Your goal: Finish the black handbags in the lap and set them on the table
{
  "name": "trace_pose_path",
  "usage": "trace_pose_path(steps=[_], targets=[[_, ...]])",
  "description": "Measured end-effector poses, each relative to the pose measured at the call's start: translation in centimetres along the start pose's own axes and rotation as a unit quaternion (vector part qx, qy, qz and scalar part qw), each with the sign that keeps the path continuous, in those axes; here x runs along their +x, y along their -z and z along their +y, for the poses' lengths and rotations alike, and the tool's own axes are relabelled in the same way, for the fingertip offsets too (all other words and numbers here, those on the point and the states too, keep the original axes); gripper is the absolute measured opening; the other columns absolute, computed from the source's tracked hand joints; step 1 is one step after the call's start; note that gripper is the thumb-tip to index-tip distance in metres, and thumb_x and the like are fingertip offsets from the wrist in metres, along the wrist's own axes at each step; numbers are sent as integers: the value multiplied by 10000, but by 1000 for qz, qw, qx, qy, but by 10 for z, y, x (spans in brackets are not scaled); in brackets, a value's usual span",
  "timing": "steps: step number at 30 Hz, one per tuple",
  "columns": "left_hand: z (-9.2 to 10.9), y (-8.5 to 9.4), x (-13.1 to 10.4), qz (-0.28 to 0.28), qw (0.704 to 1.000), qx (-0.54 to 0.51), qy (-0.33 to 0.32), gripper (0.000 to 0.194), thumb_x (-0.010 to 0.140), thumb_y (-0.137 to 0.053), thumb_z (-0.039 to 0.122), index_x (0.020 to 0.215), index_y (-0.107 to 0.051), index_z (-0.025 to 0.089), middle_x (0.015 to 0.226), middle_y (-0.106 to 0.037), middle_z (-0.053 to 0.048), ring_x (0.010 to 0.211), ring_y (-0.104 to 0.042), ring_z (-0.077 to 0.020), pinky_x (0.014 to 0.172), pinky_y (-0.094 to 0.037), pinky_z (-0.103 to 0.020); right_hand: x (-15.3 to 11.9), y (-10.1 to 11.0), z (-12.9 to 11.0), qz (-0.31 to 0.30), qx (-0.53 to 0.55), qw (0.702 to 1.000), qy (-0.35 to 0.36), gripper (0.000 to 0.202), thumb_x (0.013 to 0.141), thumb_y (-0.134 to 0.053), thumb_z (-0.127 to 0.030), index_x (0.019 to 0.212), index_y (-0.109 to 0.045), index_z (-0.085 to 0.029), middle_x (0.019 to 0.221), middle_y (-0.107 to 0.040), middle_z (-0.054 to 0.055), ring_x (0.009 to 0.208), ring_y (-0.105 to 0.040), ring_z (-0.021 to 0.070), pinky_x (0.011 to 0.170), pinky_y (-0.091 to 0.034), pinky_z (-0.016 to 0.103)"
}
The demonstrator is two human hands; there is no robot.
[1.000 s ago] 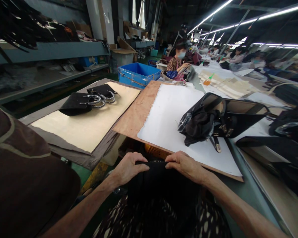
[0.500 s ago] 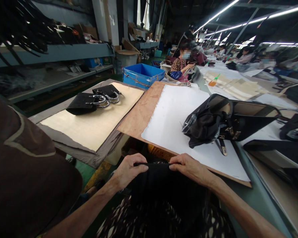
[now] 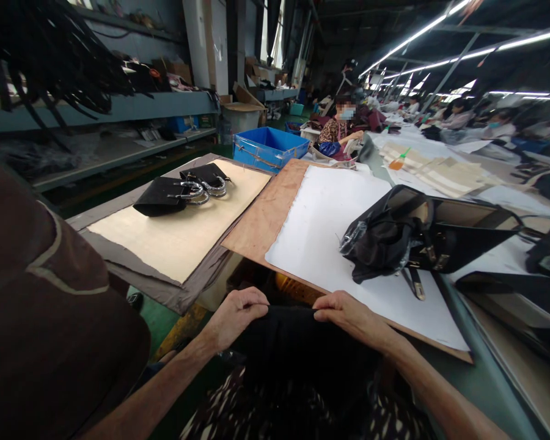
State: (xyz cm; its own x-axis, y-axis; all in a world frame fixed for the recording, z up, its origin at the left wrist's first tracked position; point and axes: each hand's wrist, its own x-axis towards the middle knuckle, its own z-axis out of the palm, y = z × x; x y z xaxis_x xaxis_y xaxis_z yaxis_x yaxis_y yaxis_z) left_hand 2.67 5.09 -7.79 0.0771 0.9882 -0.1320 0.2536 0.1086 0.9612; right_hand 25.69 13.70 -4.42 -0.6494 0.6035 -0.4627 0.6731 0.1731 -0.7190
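Between my hands hangs a dark piece [image 3: 293,342], its top edge stretched level over my lap. My left hand [image 3: 238,315] pinches the left end of that edge between thumb and fingers. At the right end my right hand [image 3: 348,315] holds it in a similar pinch. Much of the piece blends into the shadow below. A large black bag [image 3: 462,235] with crumpled dark fabric and metal clasps lies on the white sheet [image 3: 321,208], beyond my right hand. Two small black bags [image 3: 160,195] with plastic-wrapped handles rest on the cream sheet [image 3: 165,244] at the left.
A person in brown [image 3: 50,318] stands close at my left. Behind the boards sits a blue bin [image 3: 270,146], with a masked person [image 3: 341,128] beside it. More black bags [image 3: 517,299] lie at the right. A shelf [image 3: 165,104] runs along the back left.
The whole view has shifted slightly, so the tables and bags appear a little lower and further right. Both hands keep their pinch on the dark piece, its edge still taut.
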Motion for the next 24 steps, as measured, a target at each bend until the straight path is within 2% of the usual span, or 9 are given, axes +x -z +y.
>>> trace_pose_path(steps=[5,8,11,13,16,18,20,22,24], targets=[[-5,0,2,5,999,17,48,203,725,-491,264,669,-621,118,580,-496,22,603,-439,-111,590,-337,-217,-1,-2,10,2,19,1000,-5,167,717,-468,-262,637,-580,-168,539,-440,-42,516,-342,100,497,-266,222],[-10,-2,8,-4,999,-9,39,218,730,-492,293,659,-598,117,565,-466,25,590,-425,-108,574,-328,-213,-1,-2,16,2,26,1000,-10,184,725,-463,-277,649,-589,-165,530,-434,-42,505,-335,98,480,-256,221],[-11,-3,13,-30,999,-32,28,283,772,-448,349,709,-593,114,616,-491,9,619,-441,-111,594,-342,-211,-1,-2,20,15,23,999,-17,228,751,-439,-304,674,-595,-156,531,-444,-39,501,-351,100,483,-272,223],[-9,-3,15,-43,998,-38,18,317,799,-406,380,829,-589,123,702,-525,-3,641,-448,-108,601,-352,-207,-1,-2,19,29,17,999,-15,252,772,-426,-322,711,-604,-154,566,-480,-32,532,-394,109,517,-304,227],[-6,-3,17,-100,995,-12,10,318,717,-532,360,956,-564,154,771,-546,9,663,-457,-105,580,-350,-190,-3,3,17,52,30,998,18,313,814,-403,-395,845,-615,-166,729,-573,1,679,-493,146,650,-370,258],[-7,-3,18,-151,988,23,17,319,616,-624,302,899,-594,157,720,-542,31,652,-463,-106,556,-342,-179,-7,10,17,64,87,994,24,411,831,-361,-481,981,-583,-170,861,-604,37,798,-532,177,744,-390,295],[-10,-2,18,-189,980,38,41,273,594,-629,283,833,-617,150,627,-509,47,567,-443,-92,488,-319,-174,-15,18,19,56,158,986,-7,502,813,-353,-560,1073,-536,-172,952,-604,67,865,-546,196,775,-406,323],[-15,3,17,-195,978,12,75,260,620,-597,293,827,-616,138,553,-465,56,462,-385,-71,408,-273,-172,-24,23,24,26,230,972,-42,557,766,-401,-616,1108,-509,-191,1004,-594,80,889,-553,209,763,-429,340],[-20,12,14,-168,980,-44,93,251,635,-581,302,813,-604,125,523,-445,56,413,-350,-61,364,-242,-171,-32,20,34,7,314,949,-38,582,724,-451,-643,1118,-498,-217,1033,-585,83,921,-554,221,774,-436,360]])
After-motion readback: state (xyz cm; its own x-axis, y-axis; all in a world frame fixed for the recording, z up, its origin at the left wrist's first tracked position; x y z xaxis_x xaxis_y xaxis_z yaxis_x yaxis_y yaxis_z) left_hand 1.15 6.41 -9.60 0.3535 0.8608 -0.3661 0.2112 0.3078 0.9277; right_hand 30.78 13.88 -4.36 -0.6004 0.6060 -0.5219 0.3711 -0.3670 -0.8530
